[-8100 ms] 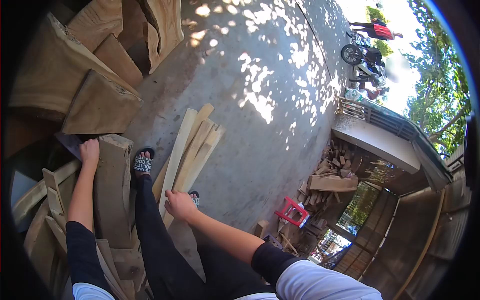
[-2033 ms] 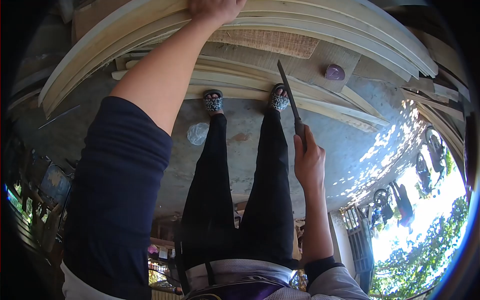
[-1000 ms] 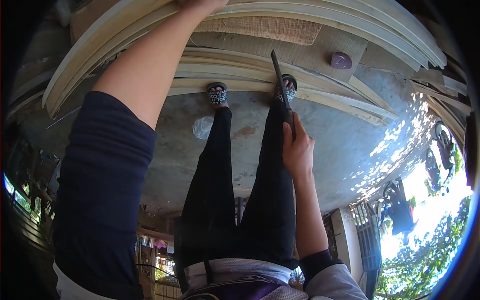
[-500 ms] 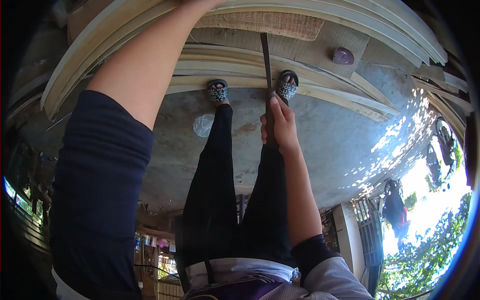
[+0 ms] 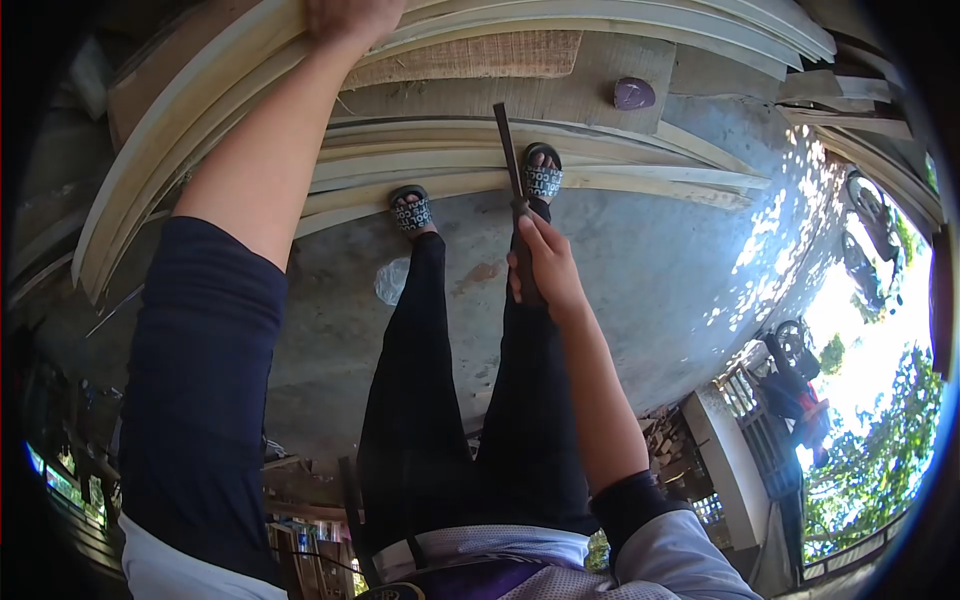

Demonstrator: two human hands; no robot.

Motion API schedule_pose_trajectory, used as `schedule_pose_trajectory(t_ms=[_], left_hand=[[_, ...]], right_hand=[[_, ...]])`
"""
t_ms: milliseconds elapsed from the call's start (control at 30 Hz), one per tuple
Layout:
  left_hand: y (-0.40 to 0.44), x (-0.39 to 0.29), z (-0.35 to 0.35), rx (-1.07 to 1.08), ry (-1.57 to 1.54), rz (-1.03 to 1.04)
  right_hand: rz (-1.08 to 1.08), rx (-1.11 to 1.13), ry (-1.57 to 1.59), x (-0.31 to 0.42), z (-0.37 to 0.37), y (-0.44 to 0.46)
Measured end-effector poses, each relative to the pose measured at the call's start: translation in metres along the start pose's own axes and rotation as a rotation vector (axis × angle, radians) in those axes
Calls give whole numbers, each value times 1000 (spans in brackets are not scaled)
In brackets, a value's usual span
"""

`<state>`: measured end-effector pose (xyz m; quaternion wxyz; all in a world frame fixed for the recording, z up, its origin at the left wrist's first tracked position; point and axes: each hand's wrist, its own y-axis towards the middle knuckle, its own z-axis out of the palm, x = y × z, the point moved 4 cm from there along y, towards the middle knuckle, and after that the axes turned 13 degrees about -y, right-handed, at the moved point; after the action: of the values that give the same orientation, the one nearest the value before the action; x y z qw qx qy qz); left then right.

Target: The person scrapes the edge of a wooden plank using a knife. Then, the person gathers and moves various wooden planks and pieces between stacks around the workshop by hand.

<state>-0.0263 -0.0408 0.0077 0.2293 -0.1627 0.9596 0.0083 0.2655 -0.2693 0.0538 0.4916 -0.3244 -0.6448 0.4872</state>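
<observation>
My right hand (image 5: 540, 258) is closed around the handle of a long, narrow, dark-bladed tool (image 5: 508, 150). Its blade points away from me, and its tip overlaps the planks in view; I cannot tell if it touches them. At the top edge, my left hand (image 5: 352, 18) is at a bundle of long pale wooden strips (image 5: 215, 90). The frame cuts off its fingers, so its grip is hidden. Beyond the tool tip lies a rough brown board (image 5: 480, 58). More pale strips (image 5: 400, 165) lie by my feet.
A purple object (image 5: 634, 94) sits on a wide grey-brown board (image 5: 615, 65). Clear crumpled plastic (image 5: 391, 281) lies on the concrete floor (image 5: 640, 270). My sandals (image 5: 411, 210) are close against the lower strips. Motorbikes (image 5: 795, 390) stand at the right, near bright foliage.
The view has shifted, and more of my left hand shows at the top. The tool's tip has drawn back from the rough brown board, with my right hand still around its handle.
</observation>
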Motion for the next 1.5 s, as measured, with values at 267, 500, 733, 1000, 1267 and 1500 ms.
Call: schedule_pose_trajectory(t_ms=[267,500,733,1000,1267,1500], left_hand=[[-2,14,-7,19,-118,183],[-111,47,-70,-133,-291,481],[-427,179,-67,501,81,-179],[-636,175,-117,758,-120,-698],[-600,120,-128,260,-704,-884],[-700,63,-190,265,-527,-947]], right_hand=[[-42,-311,-369,-40,-30,-29],[-679,-868,-890,-6,-65,32],[-625,-842,-789,25,-91,173],[-945,-740,-714,30,-101,101],[-204,-112,-1267,-267,-197,-29],[157,-70,-1174,-372,-303,-149]])
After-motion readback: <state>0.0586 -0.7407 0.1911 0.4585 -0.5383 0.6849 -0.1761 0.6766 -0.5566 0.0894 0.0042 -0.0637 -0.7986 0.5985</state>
